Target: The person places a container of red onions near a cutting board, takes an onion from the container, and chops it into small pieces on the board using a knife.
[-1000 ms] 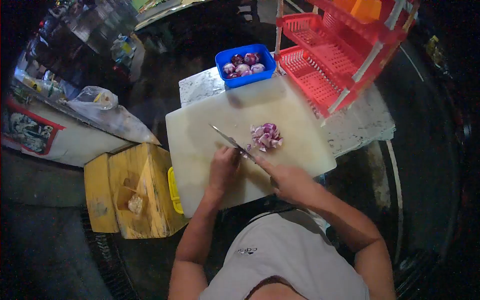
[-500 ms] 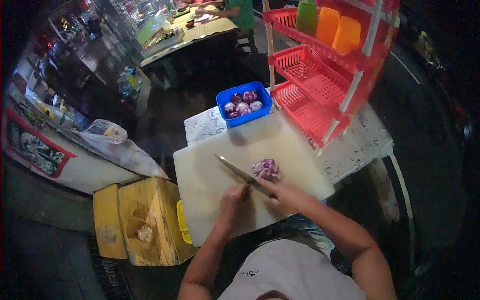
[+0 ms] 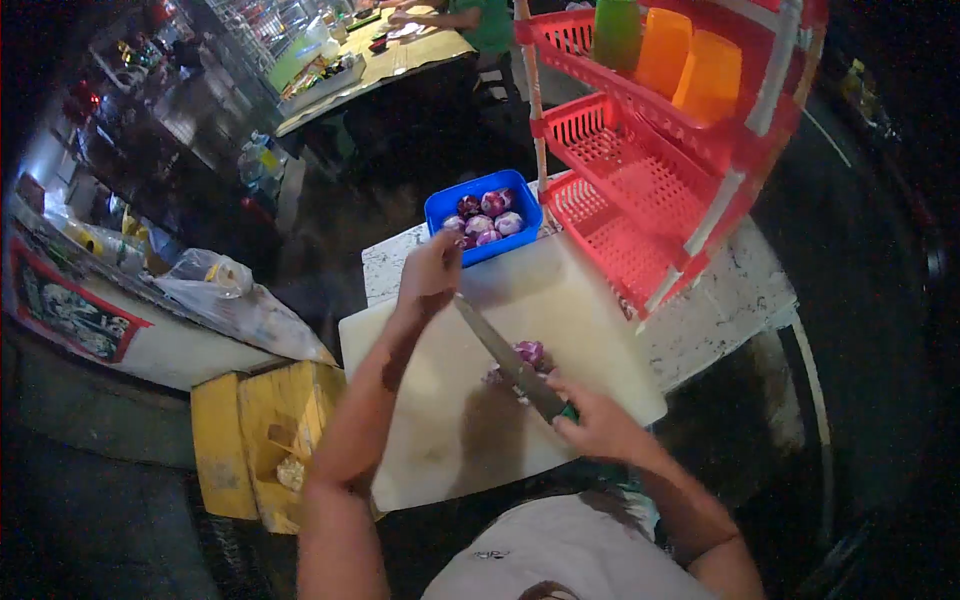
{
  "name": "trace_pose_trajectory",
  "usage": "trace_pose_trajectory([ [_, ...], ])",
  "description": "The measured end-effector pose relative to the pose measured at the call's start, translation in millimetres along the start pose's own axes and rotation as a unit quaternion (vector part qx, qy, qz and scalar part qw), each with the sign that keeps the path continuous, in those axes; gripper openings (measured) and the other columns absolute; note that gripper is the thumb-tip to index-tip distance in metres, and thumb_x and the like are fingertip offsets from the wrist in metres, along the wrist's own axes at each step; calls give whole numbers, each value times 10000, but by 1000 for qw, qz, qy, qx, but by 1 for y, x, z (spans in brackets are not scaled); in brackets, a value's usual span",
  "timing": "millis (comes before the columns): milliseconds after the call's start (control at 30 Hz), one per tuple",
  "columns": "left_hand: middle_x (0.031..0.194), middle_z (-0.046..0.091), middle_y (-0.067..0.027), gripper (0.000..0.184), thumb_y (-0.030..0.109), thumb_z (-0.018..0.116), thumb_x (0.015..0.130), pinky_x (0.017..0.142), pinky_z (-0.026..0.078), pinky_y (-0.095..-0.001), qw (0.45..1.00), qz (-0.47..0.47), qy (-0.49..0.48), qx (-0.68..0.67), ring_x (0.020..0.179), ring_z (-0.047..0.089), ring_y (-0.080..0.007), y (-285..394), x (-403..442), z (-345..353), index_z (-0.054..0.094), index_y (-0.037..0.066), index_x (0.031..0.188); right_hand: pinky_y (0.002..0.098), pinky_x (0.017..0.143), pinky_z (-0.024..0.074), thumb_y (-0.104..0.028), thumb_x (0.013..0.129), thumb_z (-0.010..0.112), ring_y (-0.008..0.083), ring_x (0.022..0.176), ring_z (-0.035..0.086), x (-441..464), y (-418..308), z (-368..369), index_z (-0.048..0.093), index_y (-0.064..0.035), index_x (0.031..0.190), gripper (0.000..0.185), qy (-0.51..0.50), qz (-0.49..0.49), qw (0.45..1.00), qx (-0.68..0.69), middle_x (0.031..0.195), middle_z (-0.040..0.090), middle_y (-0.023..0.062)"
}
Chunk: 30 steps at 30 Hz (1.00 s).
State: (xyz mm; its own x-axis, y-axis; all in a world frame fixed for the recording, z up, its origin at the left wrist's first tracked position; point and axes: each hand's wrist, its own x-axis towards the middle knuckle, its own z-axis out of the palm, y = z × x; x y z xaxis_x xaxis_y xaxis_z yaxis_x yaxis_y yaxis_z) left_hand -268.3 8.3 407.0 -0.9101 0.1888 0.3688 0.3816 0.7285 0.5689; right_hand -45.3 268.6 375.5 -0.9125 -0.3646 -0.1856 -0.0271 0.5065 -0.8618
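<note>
One knife [image 3: 503,351] in the right hand [image 3: 606,425], fingers closed round handle; blade slants over chopped onion [image 3: 528,352] on cutting board [image 3: 425,465]. Left hand [image 3: 430,275] part-curled at near rim of blue box [image 3: 490,253] of whole onions [image 3: 508,223]; hold: cannot tell. Risks: tip near left wrist, careless pull-back could cut; dipping blade could scatter pieces.

The person wears a pale grey shirt [image 3: 570,545] of plain, soft cloth, with small dark lettering [image 3: 491,554] on the chest and a dark, curved edge at the neckline [image 3: 547,588]. The forearms, left hand [image 3: 432,268] and right hand [image 3: 602,422] are bare, with rounded, slightly blurred outlines.
</note>
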Motion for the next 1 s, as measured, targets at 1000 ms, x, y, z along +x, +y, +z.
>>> trace_pose_trajectory([
  [1000,865,720,-104,241,207,668,969,755,549,-337,940,-286,-150,-109,806,683,-164,22,-178,-70,722,1,1081,500,944,526,-105,848,647,437,1094,635,8,-23,7,507,-42,1404,577,-41,-66,996,-38,1201,645,260],
])
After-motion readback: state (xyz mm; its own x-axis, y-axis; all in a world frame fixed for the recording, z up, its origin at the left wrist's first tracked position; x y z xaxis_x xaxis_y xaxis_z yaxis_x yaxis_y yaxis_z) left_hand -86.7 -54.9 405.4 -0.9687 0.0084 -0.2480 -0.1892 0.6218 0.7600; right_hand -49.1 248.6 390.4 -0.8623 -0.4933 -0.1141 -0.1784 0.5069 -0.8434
